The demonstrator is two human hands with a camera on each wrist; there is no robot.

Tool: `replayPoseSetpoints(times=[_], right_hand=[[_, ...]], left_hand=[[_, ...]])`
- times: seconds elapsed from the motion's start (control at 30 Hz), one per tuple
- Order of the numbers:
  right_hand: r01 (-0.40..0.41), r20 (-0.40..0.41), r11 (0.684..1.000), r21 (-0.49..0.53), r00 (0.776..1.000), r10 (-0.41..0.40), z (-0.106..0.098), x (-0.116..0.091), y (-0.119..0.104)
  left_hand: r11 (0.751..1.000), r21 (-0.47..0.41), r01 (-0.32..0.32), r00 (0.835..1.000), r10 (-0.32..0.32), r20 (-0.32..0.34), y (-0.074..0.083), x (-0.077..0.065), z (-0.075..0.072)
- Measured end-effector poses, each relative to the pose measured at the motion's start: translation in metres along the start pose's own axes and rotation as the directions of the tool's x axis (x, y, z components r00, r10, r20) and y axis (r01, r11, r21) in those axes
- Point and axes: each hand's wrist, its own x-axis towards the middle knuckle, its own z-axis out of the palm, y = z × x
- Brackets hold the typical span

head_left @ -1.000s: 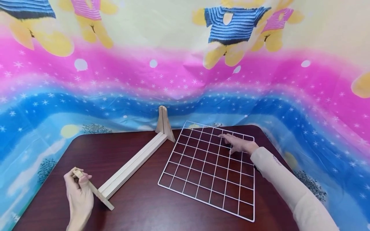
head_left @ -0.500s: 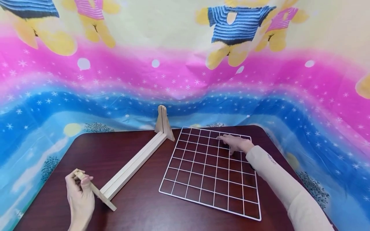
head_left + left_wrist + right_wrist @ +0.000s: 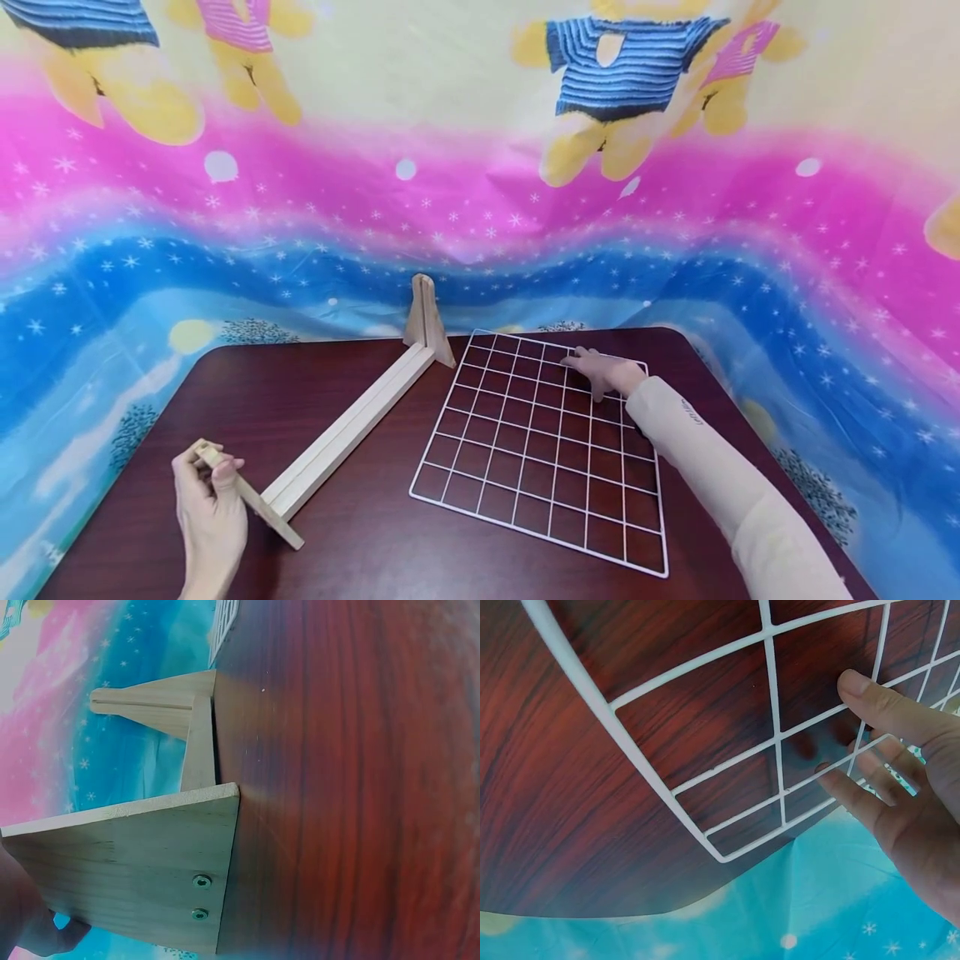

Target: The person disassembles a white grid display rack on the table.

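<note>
Your left hand [image 3: 210, 517] is clamped on the near end of the wooden stand [image 3: 348, 433], left of the white wire grid [image 3: 778, 736]. Your right hand [image 3: 602, 372], thumb and fingers apart, is at the grid's far right; its sleeve [image 3: 720, 467] bears illegible lettering [image 3: 692, 412].

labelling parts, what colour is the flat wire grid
The flat wire grid is white, clearest in the right wrist view.
</note>
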Motion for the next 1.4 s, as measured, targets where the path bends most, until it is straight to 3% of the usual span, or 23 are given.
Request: replayPoseSetpoints(times=[0.27, 0.47, 0.77, 0.93, 1.1, 1.23, 1.4], right_hand=[[0.015, -0.023, 0.998, -0.065, 1.0, -0.017, -0.005, 0.003, -0.006], [0.038, -0.063, 0.98, -0.197, 0.997, -0.051, -0.006, 0.004, -0.02], [0.006, -0.119, 0.957, -0.291, 0.992, -0.043, 0.002, 0.002, -0.027], [-0.002, -0.161, 0.943, -0.334, 0.985, -0.055, 0.006, -0.004, -0.033], [-0.03, -0.178, 0.966, -0.259, 0.984, -0.017, 0.015, -0.01, -0.035], [-0.046, -0.212, 0.996, -0.076, 0.977, 0.029, 0.026, -0.016, -0.031], [0.062, -0.326, 0.993, 0.103, 0.945, -0.026, 0.032, -0.036, -0.028]], left_hand=[[0.999, 0.022, 0.048, 0.999, -0.048, -0.024, 0.009, -0.002, 0.0], [0.998, 0.029, 0.063, 0.998, -0.063, -0.016, 0.013, -0.003, -0.001], [0.998, -0.043, 0.038, 0.992, -0.032, 0.125, 0.001, -0.002, -0.01], [0.995, -0.074, 0.074, 0.985, -0.061, 0.164, 0.002, 0.001, -0.011], [0.988, -0.133, 0.078, 0.981, -0.052, 0.189, 0.0, 0.001, -0.011], [0.976, -0.19, 0.109, 0.972, -0.065, 0.227, -0.003, 0.002, -0.014], [0.963, -0.199, 0.18, 0.953, -0.121, 0.279, -0.004, 0.008, -0.026]])
